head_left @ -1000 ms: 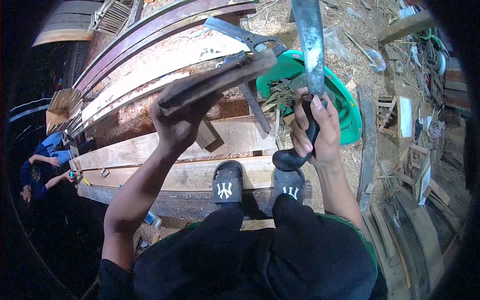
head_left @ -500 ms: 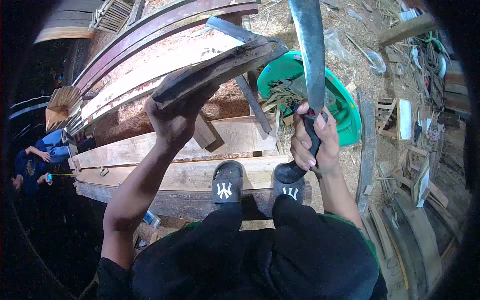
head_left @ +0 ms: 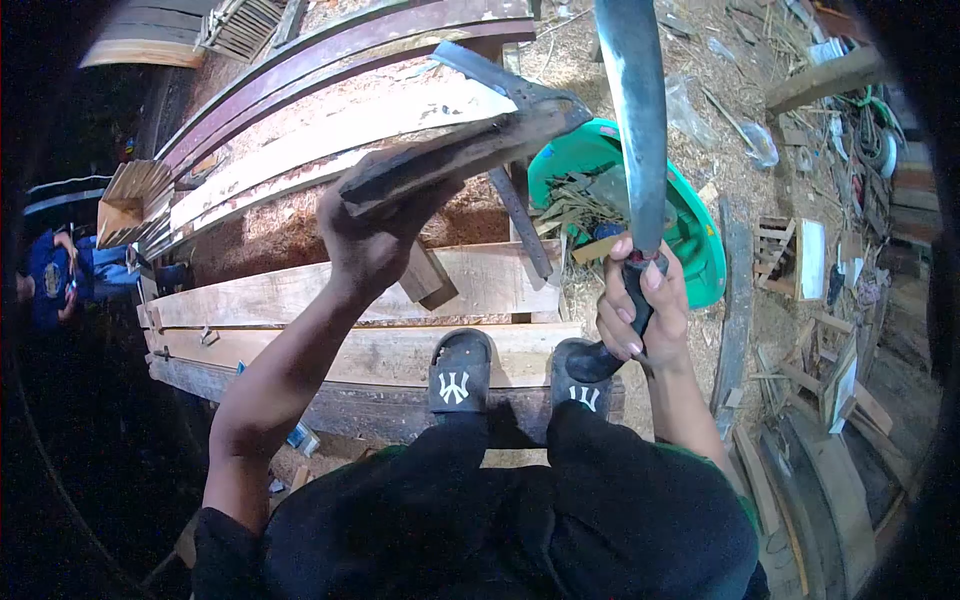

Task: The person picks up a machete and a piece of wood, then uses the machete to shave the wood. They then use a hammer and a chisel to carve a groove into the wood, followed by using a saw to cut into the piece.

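My left hand (head_left: 375, 225) is closed around a long dark wooden piece (head_left: 450, 155) that looks like a machete sheath. A grey strap (head_left: 520, 225) hangs from it, with another stretch sticking out at upper left. In my right hand (head_left: 645, 310) is a machete (head_left: 640, 140), gripped by its curved black handle, its bare blade pointing away from me. Blade and sheath are apart. Behind the blade lies a green hard-plastic basin (head_left: 705, 235) holding wood scraps (head_left: 580, 205).
Both my slippers (head_left: 460, 370) rest on planks (head_left: 380, 350). More long boards (head_left: 330, 125) lie ahead. At far left a person in blue (head_left: 50, 275) is beside the boards. Wood offcuts and small frames (head_left: 805, 260) litter the right side; a post (head_left: 820, 80) juts in.
The sheath and machete have shifted slightly right and down in view, both still held. The person at left has changed posture, and the yellow tape line there no longer shows.
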Demonstrator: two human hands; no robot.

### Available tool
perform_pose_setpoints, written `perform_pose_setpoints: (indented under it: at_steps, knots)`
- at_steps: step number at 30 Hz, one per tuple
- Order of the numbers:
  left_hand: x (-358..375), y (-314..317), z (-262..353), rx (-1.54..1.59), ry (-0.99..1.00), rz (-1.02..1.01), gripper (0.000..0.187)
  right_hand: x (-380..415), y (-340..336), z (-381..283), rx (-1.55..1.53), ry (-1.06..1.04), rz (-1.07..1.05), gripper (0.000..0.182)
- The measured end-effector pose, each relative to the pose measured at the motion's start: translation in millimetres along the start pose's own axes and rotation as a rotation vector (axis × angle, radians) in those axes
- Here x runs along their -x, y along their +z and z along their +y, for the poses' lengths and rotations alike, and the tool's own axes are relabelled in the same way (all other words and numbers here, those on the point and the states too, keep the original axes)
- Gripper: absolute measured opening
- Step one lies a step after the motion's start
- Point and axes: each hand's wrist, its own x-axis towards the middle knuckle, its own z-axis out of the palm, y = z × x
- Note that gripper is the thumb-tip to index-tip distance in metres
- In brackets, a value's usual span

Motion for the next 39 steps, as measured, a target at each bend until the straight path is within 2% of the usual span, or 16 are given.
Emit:
perform_pose_setpoints:
  at_steps: [1,3,4,9,11,15,18,19,22,24,25,27,28,29,31,39]
  knots:
    - [-1,-1,-1,-0.003,0.004,0.010,0.045,1,0,-1,0.005,0.003,-0.009,0.038]
    - [-2,6,-3,0.182,0.035,0.061,0.047,4,0,-7,0.065,0.026,0.015,0.037]
    - [-8,8,4,0.146,0.045,0.105,0.034,5,2,-10,0.108,0.030,0.027,0.035]
    - [-12,-2,-3,0.015,-0.089,0.011,0.033,2,13,-45,0.261,0.105,0.032,0.033]
    - [-14,-4,-6,0.098,-0.109,-0.022,0.034,-3,25,-67,0.485,0.184,0.154,0.033]
    - [-14,-3,-13,0.184,-0.118,0.025,0.034,-24,46,-122,0.890,0.269,0.152,0.036]
    - [-14,-7,-16,0.192,-0.194,-0.013,0.035,-45,68,-154,1.170,0.332,0.134,0.044]
    - [-16,-11,-19,0.193,-0.185,-0.001,0.035,-52,66,-155,1.247,0.256,0.205,0.043]
    - [-16,-15,-22,0.249,-0.169,0.038,0.034,-56,43,-154,1.425,0.183,0.159,0.043]
    - [-17,-23,-21,0.264,-0.233,0.036,0.034,-49,25,-156,1.686,-0.142,0.021,0.040]
    - [-16,-25,-21,0.283,-0.279,0.021,0.034,-43,25,-160,1.680,-0.127,0.024,0.040]
    - [-17,-31,-26,0.234,-0.230,0.000,0.032,-43,34,-175,1.918,-0.237,-0.130,0.044]
    - [-19,-34,-25,0.215,-0.250,0.001,0.031,-48,34,-180,2.006,-0.390,-0.278,0.048]
    - [-20,-36,-25,0.196,-0.269,0.004,0.030,-49,41,-188,2.002,-0.391,-0.282,0.048]
    - [-21,-37,-26,0.223,-0.281,0.018,0.030,-46,59,-202,2.171,-0.203,-0.386,0.052]
    - [-26,-37,-32,0.166,-0.183,0.083,0.032,-49,70,-200,2.286,-0.222,-0.390,0.056]
